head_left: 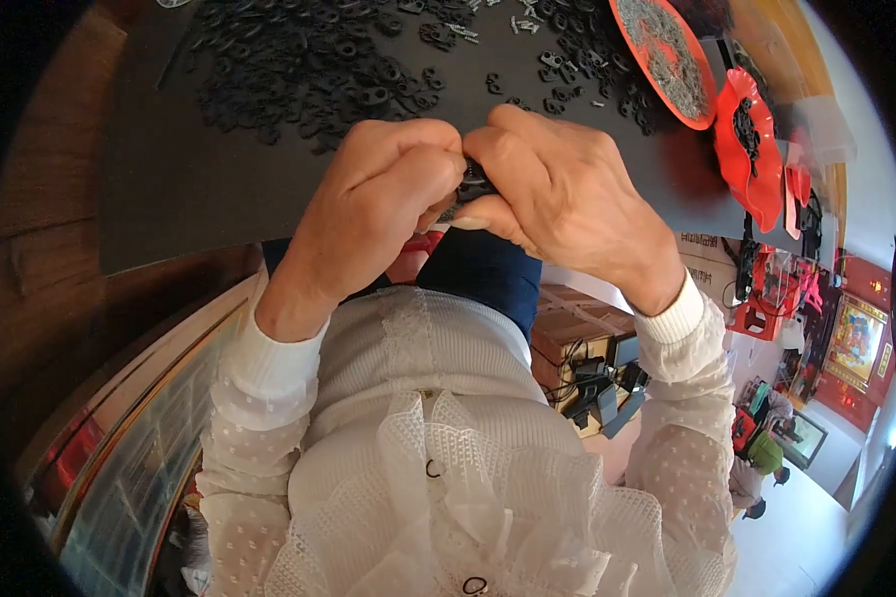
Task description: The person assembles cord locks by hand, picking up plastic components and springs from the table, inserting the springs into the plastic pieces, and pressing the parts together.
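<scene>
My left hand point(373, 194) and my right hand point(572, 189) meet at the near edge of the black table. Between them is a small black plastic part point(476, 182), mostly covered by the fingers. The right thumb and bent fingers pinch it, and the left hand is closed around its other side. Just beyond my hands lies a wide heap of loose black plastic parts point(304, 80), many with round holes. A second scatter of black parts point(587, 55) spreads to its right. Small metal springs point(526, 24) lie among them.
At the back right, a round red plate point(705, 121) holds a mass of small springs point(672, 62). Next to it, a red wavy-edged dish point(763, 194) contains more black parts. Cardboard boxes point(572, 313) stand below the table on the right. Farther off are other people point(767, 453).
</scene>
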`<state>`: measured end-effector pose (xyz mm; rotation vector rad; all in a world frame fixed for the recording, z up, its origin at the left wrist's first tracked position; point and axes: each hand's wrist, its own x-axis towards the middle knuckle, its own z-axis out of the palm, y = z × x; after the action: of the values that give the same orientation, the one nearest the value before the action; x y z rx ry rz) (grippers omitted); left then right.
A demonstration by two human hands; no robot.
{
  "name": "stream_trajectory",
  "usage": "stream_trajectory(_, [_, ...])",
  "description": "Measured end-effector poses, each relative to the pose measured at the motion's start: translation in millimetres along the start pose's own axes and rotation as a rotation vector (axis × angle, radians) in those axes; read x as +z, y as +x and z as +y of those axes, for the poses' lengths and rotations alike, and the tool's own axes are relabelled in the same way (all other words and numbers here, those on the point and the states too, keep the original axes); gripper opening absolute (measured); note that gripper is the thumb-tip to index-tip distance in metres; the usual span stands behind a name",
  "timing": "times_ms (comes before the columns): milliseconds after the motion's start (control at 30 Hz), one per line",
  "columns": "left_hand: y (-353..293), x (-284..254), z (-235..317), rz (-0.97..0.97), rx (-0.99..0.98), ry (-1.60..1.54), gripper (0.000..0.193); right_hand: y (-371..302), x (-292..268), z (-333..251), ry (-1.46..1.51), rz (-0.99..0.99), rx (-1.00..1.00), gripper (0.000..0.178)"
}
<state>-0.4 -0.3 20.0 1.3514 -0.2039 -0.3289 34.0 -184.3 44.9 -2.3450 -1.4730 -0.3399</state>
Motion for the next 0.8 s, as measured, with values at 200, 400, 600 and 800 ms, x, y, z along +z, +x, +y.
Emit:
stream_trajectory(200, [0.2,2.7,-2.9,0.017,0.013,0.014,0.021,-7.0,0.0,5.0,0.027,-0.011,-0.041,0.040])
stream_trajectory(400, [-0.2,5.0,-2.8,0.020,0.026,0.093,0.021,-5.3,-1.8,-2.7,-0.024,0.041,0.000,0.031])
stream_trajectory(600, [1.3,4.9,-5.4,0.020,0.023,0.087,0.021,-6.6,1.0,1.8,-0.026,0.030,-0.035,0.032])
stream_trajectory(800, [0.9,5.3,-2.9,0.017,0.030,0.122,0.021,-7.6,2.3,3.8,-0.035,0.030,-0.045,0.031])
